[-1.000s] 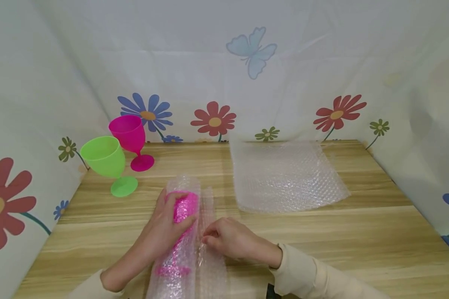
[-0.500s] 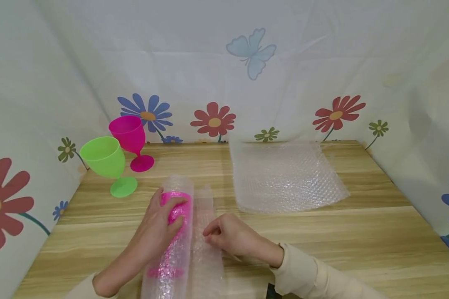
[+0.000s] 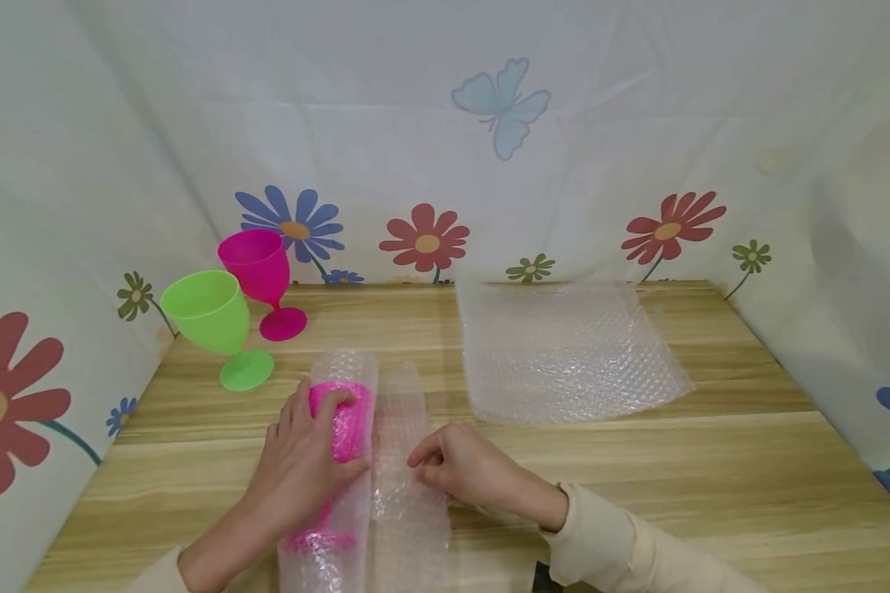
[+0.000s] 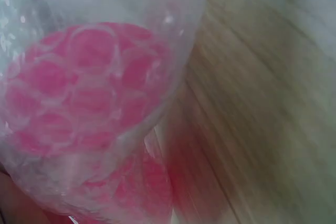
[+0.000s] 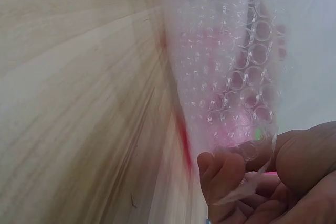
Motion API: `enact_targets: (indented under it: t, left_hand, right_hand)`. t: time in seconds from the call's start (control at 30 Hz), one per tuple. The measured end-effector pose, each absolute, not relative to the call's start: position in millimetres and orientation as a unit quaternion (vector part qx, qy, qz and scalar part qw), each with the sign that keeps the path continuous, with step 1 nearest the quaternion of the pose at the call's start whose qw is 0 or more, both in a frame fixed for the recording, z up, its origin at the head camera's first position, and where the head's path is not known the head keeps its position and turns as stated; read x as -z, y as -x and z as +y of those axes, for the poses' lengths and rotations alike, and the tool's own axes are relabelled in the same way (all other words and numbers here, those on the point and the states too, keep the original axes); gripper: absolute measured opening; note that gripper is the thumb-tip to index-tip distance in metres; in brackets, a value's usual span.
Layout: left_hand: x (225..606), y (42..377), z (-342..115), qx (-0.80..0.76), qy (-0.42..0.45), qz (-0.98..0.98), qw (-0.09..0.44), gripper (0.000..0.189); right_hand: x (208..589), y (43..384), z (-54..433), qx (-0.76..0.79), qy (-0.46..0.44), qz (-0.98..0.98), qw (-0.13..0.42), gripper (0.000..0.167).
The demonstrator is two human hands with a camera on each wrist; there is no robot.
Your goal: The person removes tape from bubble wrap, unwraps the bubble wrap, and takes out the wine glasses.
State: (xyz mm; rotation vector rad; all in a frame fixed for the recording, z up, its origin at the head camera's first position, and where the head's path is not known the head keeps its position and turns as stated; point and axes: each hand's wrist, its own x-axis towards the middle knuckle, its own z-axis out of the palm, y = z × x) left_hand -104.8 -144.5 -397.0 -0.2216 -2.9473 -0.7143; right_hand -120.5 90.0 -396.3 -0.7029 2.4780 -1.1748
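A pink goblet (image 3: 350, 432) lies rolled inside bubble wrap at the front of the table, its stem toward me. My left hand (image 3: 292, 465) lies over the roll and grips it, thumb on its right side. In the left wrist view, the goblet's round pink base (image 4: 89, 87) shows through the bubbles. A loose flap of bubble wrap (image 3: 400, 428) extends to the right of the roll. My right hand (image 3: 475, 468) pinches the flap's edge between thumb and fingers; the right wrist view shows this flap (image 5: 215, 72) raised off the wood.
A green goblet (image 3: 211, 317) and another pink goblet (image 3: 263, 268) stand upright at the back left. A flat sheet of bubble wrap (image 3: 564, 362) lies at the back right. Flower-printed cloth (image 3: 341, 156) encloses the wooden table (image 3: 638, 486).
The wrapped goblet has shifted left with my left hand, widening the flap between roll and right hand. My right hand stays nearly in place, moving slightly right.
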Motion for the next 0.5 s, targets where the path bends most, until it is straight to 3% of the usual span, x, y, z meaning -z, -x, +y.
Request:
enact_targets:
  t: [0.5]
  left_hand:
    - [403,94,-158,0.203,0.126,-0.96,0.145,0.069]
  right_hand:
    - [394,123,97,0.406,0.238,0.866,0.167,0.014]
